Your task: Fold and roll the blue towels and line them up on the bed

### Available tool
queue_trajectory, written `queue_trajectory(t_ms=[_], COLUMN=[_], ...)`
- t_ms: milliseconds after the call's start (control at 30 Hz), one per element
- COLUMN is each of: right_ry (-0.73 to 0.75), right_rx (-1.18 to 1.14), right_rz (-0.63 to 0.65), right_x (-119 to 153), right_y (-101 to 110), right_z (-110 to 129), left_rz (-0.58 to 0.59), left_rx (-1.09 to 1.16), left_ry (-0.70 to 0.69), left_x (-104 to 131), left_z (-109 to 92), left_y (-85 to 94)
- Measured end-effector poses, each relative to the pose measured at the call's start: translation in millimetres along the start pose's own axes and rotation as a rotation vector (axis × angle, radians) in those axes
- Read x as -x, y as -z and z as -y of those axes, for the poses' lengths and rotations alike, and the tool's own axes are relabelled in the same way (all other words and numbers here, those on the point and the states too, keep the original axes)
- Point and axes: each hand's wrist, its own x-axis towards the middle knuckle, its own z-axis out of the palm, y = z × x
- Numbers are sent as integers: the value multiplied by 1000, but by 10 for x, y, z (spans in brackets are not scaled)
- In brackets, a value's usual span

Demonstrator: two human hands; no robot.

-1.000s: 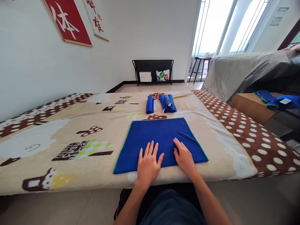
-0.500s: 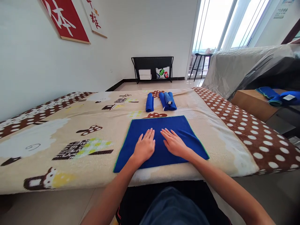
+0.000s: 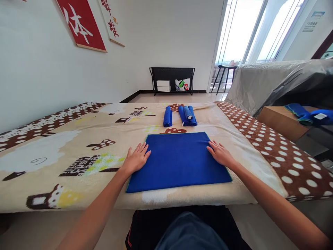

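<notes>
A blue cloth (image 3: 177, 161) with a green-stitched edge lies spread flat on the patterned blanket (image 3: 85, 194), close to its front edge. My left hand (image 3: 136, 158) rests palm down across the cloth's left edge, fingers spread. Over the right edge lies my right hand (image 3: 220, 152), also flat and holding nothing. Beyond the cloth are a rolled blue cloth (image 3: 168, 116) and, to its right, a small group of rolled blue cloths (image 3: 188, 116), one lying on top of the others.
At the right, more blue cloths (image 3: 299, 113) lie on a brown box (image 3: 281, 121), near a plastic-covered piece of furniture (image 3: 260, 83). A black rack (image 3: 171, 74) stands against the far wall. A black stool (image 3: 224, 74) is by the window.
My hands have moved apart from the middle of the cloth out to its left and right edges. The cloth looks smoother, and the view has tilted up slightly.
</notes>
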Motion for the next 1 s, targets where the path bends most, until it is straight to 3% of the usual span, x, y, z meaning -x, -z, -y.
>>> queue_trajectory(t_ms=[200, 300, 400, 600, 700, 833, 1000], right_ry=[207, 225, 181, -36, -99, -141, 13], right_rx=[-59, -73, -64, -3, 20, 43, 5], right_rz=[74, 89, 78, 41, 25, -47, -47], right_x=[-783, -1039, -1147, -1037, -925, -895, -1022], right_y=[-428, -604, -591, -283, -172, -143, -346], right_z=[1086, 1375, 1190, 196, -35, 147, 907], left_rz=[58, 60, 33, -13, -30, -129, -116], left_rx=[52, 66, 70, 64, 57, 35, 65], left_ry=[-247, -258, -168, 78, 129, 105, -49], left_x=[-787, -1068, -1175, -1019, -910, -864, -954], left_z=[-889, -1087, -864, -10, 115, -151, -912], left_y=[-63, -145, -201, -209, -155, -39, -22])
